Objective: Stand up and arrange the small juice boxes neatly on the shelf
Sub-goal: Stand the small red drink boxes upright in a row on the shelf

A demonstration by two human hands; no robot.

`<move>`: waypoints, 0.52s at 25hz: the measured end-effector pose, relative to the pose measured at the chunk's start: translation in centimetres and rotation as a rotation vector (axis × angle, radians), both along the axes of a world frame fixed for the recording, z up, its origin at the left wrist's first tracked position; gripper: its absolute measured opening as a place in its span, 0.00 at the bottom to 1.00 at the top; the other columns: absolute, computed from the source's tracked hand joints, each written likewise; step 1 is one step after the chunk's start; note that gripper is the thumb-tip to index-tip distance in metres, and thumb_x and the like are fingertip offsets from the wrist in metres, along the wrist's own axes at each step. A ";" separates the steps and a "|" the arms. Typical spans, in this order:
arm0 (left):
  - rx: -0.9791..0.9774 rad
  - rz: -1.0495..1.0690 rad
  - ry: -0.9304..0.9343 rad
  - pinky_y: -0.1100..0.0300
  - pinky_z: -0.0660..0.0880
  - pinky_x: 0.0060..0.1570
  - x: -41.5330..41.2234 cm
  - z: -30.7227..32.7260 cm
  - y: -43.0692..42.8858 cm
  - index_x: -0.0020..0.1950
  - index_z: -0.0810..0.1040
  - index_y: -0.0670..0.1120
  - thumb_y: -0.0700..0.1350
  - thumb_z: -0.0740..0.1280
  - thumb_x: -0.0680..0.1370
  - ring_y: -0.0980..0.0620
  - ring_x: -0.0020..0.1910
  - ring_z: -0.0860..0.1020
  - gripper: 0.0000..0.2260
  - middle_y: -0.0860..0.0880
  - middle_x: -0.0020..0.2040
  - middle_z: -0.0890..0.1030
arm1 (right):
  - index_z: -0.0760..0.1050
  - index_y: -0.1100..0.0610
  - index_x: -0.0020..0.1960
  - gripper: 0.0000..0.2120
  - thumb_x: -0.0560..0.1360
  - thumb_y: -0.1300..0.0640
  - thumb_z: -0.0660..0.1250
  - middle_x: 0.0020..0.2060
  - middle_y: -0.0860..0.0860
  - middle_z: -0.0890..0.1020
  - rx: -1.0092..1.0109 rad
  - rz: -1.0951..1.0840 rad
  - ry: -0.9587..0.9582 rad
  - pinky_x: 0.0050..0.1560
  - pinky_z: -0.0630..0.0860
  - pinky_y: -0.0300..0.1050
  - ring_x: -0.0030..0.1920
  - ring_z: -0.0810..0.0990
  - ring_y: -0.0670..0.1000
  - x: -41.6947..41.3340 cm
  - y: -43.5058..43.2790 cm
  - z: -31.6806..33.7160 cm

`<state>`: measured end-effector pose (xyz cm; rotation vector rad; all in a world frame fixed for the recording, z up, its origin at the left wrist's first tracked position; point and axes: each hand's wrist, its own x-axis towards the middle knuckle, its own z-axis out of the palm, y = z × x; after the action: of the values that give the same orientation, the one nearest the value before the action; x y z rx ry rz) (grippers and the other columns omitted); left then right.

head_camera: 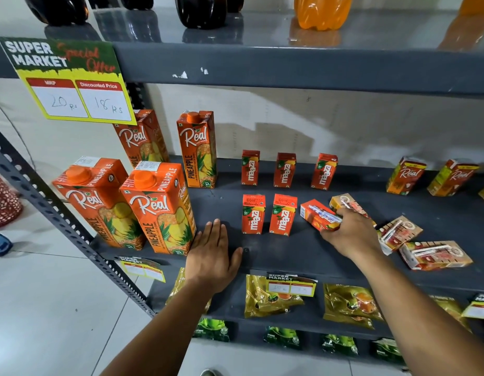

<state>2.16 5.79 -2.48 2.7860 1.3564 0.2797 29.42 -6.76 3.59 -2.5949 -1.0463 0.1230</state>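
Note:
Several small orange juice boxes stand upright on the grey shelf [227, 202], three in a back row [285, 170] and two in a front row [282, 215]. My right hand [352, 233] grips a tilted small juice box [318, 214] just right of the front row. Behind my fingers lies another small box [346, 203] on its side. Two more boxes [399, 233] [436, 255] lie flat to the right, straws facing up. My left hand [212, 252] rests flat and open on the shelf's front edge, left of the front row.
Large pineapple juice cartons [159, 207] stand at the shelf's left. Small Real juice boxes [405, 176] stand at the back right. The shelf above holds bottles [320, 12] and carries a price sign [69, 82]. Pouches [273, 297] lie on the shelf below.

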 end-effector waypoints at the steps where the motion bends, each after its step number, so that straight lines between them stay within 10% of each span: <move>1: 0.000 0.000 -0.002 0.49 0.55 0.74 0.0 0.0 0.0 0.75 0.57 0.40 0.64 0.41 0.76 0.44 0.75 0.56 0.36 0.41 0.77 0.59 | 0.75 0.55 0.62 0.26 0.68 0.47 0.75 0.55 0.56 0.82 -0.012 0.024 -0.023 0.44 0.74 0.48 0.54 0.80 0.58 0.0 -0.2 0.0; 7: -0.006 -0.001 0.005 0.49 0.54 0.74 0.0 0.0 0.0 0.75 0.56 0.40 0.64 0.39 0.75 0.45 0.76 0.55 0.37 0.42 0.77 0.58 | 0.73 0.54 0.66 0.29 0.68 0.69 0.71 0.67 0.53 0.75 0.007 0.367 -0.362 0.55 0.74 0.53 0.63 0.72 0.59 1.7 -0.2 3.3; 13: 0.001 0.009 0.025 0.50 0.54 0.74 0.1 0.0 0.1 0.75 0.56 0.40 0.64 0.39 0.75 0.45 0.76 0.55 0.37 0.41 0.77 0.58 | 0.72 0.50 0.69 0.21 0.76 0.53 0.63 0.72 0.53 0.70 -0.213 0.884 -0.576 0.57 0.73 0.51 0.71 0.68 0.57 3.5 -0.8 6.3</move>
<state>2.30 5.85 -2.48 2.7943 1.3751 0.2470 32.97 -7.53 9.87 -2.1596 -2.4370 -0.3421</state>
